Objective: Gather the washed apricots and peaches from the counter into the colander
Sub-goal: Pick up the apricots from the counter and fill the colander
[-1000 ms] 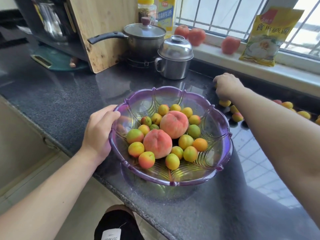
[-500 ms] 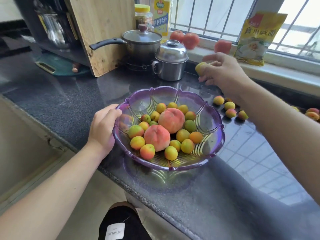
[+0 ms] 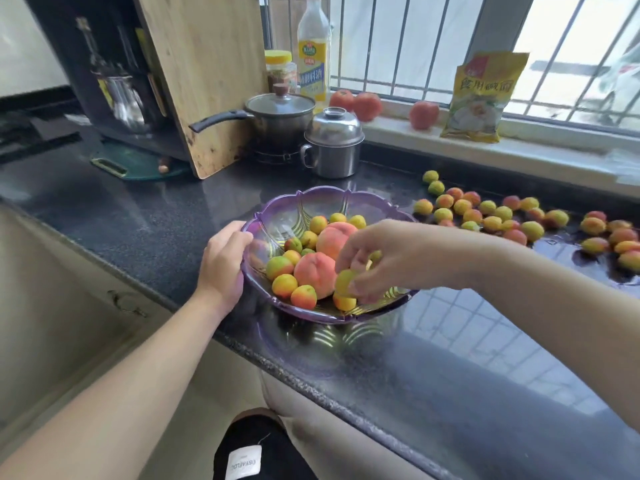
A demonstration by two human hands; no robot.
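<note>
A: Right, colander [image 3: 277, 216] sits near the counter's front edge, part-filled: two peaches [image 3: 317, 273] and a spread of small apricots. Our right hand [image 3: 381, 261] is over the bowl, fingers curled round a yellow-green apricot [image 3: 345, 282], just above the pile.

B: Left side?

A: Our left hand [image 3: 223, 261] has its fingers curled over the colander's left rim, steadying it.

B: What's still out?

A: A big scatter of loose apricots [image 3: 491, 220] on the wet black counter [image 3: 138, 216], to the right of the colander, running towards the window. We judge the job well short of half done.

B: Risks?

A: Fruit is round and the counter looks wet, so a careless sweep could roll some off. Dropping from height may bruise the peaches. The colander overhangs close to the edge; a nudge might tip it if we let go of the rim.

B: Any readable text?

A: The yellow packet [image 3: 481, 98] on the sill shows "食用碱面". The oil bottle [image 3: 313, 64] label is too blurred to read. A white tag [image 3: 243, 464] at the bottom reads, inverted, something like "OSYAELDC"; we can't confirm it.
</note>
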